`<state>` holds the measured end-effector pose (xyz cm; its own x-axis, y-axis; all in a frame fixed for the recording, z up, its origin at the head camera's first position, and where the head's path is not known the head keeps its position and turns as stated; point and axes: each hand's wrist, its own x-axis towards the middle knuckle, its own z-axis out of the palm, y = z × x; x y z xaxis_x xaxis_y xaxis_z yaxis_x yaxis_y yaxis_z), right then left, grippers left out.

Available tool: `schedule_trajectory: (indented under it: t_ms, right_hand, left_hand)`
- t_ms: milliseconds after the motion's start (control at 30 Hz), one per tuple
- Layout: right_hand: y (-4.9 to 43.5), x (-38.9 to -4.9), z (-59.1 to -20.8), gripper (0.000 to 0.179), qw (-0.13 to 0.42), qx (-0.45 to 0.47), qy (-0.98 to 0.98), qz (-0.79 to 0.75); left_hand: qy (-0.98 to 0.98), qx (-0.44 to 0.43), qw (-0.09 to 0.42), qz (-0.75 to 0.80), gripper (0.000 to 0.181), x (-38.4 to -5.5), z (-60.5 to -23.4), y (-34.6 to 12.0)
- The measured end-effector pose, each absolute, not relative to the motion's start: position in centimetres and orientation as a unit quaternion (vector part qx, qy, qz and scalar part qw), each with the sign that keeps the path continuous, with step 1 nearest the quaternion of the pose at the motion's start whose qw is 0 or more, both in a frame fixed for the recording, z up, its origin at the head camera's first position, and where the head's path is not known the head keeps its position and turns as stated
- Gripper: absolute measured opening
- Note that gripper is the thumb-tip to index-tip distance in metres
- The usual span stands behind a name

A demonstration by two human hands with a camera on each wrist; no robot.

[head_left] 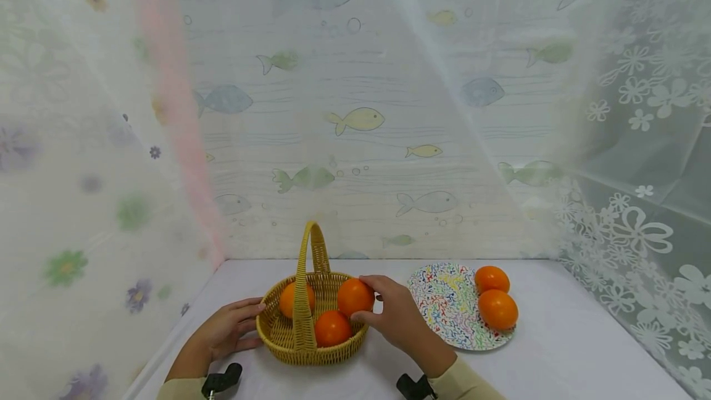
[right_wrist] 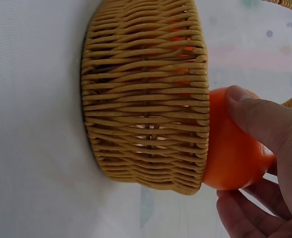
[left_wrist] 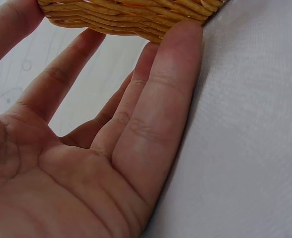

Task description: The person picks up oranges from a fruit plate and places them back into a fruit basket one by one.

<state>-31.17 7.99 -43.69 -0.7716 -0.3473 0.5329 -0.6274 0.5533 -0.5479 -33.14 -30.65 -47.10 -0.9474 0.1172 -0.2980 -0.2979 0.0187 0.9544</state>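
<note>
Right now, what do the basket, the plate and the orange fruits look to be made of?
The basket looks like woven wicker or rattan: tan strands interlaced, matte. The plate has a printed multicolour squiggle pattern; paper, plastic or ceramic, I cannot tell. The orange gripped by the right hand is smooth and slightly glossy, possibly plastic; real fruit cannot be ruled out.

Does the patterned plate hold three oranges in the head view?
No: the plate holds only two oranges, resting along its right edge.
</note>
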Motion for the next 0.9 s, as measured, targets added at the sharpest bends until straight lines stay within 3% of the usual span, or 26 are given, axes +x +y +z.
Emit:
schedule_trajectory:
  t_ms: [567, 900]
  right_hand:
    - [7.46, -30.75, -44.08, 0.066, 0.192, 0.282, -0.873, 0.348]
    - [7.21, -30.48, -44.23, 0.066, 0.152, 0.284, -0.883, 0.343]
  left_hand:
    - [0.701, -0.065, 0.145, 0.695, 0.078, -33.22, -47.17, -30.65]
    - [0.703, -0.066, 0.142, 0.694, 0.076, -33.22, -47.12, -30.59]
